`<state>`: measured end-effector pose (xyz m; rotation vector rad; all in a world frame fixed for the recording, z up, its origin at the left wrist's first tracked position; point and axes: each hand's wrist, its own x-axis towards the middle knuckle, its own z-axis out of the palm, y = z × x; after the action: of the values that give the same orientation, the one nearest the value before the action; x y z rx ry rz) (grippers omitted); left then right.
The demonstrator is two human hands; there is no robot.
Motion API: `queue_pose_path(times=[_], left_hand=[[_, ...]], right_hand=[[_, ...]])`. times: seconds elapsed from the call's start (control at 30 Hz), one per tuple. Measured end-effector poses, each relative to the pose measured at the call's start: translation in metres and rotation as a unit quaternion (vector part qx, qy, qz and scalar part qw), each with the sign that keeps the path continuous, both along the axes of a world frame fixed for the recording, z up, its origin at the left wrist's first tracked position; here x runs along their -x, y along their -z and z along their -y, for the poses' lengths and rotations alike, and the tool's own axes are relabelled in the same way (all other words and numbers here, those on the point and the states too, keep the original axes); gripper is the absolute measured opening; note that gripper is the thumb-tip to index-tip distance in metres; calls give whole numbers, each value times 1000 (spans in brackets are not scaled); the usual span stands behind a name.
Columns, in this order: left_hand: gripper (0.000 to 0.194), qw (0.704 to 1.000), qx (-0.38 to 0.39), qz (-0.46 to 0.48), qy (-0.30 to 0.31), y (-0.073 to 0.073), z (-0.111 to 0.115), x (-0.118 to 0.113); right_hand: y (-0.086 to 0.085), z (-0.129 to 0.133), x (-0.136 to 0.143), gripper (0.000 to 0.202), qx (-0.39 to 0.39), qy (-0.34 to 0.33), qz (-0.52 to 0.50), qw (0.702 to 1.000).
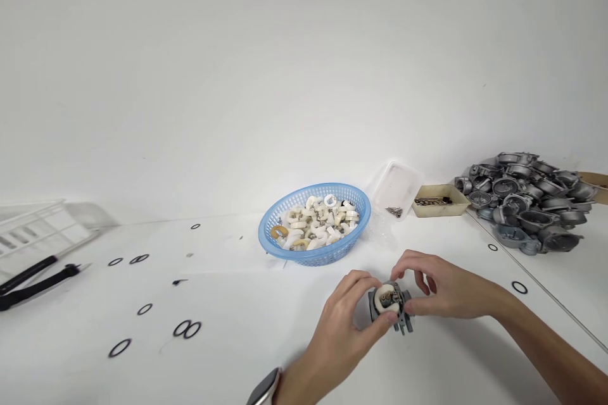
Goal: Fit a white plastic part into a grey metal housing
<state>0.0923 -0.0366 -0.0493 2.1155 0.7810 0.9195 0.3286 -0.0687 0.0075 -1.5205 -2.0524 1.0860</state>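
On the white worktop (pixel 266 304), near the front and a little to the right of the middle, both hands hold one small grey metal body (pixel 398 313) with a white ring-shaped float (pixel 384 298) sitting on its top. As I judge it, the float is already placed on the body, but the fingers are busy at it, so the seating does not look finished; I cannot tell if a pin or a screw is already in. The left hand (pixel 344 323) is curled around the near left side of the body, the thumb and the first fingers pinching at the edge of the float, so it is closed in a grasp on the part. The right hand (pixel 439 291) comes from the right, its fingers bent over the far side of the body and touching it, half closed and steadying it rather than clenched. Behind the hands stands a blue basket (pixel 314 247) full of more white floats, and at the right back lies a pile of grey metal bodies (pixel 527 205), so much work seems to remain. Several black O-rings (pixel 187 329) lie scattered on the left part of the worktop.
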Motion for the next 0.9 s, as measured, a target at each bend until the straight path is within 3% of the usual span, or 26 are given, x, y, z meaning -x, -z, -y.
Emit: queue_pose_path(times=[0.17, 0.37, 0.47, 0.63, 0.77, 0.9], left_hand=[[23, 1000, 14, 11, -19, 1, -2, 5], [25, 998, 18, 26, -58, 3, -11, 10], [23, 998, 9, 23, -66, 4, -13, 11], [22, 998, -9, 16, -68, 9, -10, 15], [23, 998, -20, 10, -61, 13, -8, 15], [22, 998, -26, 7, -59, 16, -6, 14]], right_hand=[[4, 0, 11, 68, -34, -29, 8, 999], [21, 3, 32, 57, -157, -52, 58, 985], [15, 2, 23, 54, -145, -40, 62, 987], [-10, -4, -33, 56, -95, 86, 118, 985], [-21, 4, -100, 51, -91, 239, 236, 938], [-21, 28, -158, 37, -63, 314, 288, 902]])
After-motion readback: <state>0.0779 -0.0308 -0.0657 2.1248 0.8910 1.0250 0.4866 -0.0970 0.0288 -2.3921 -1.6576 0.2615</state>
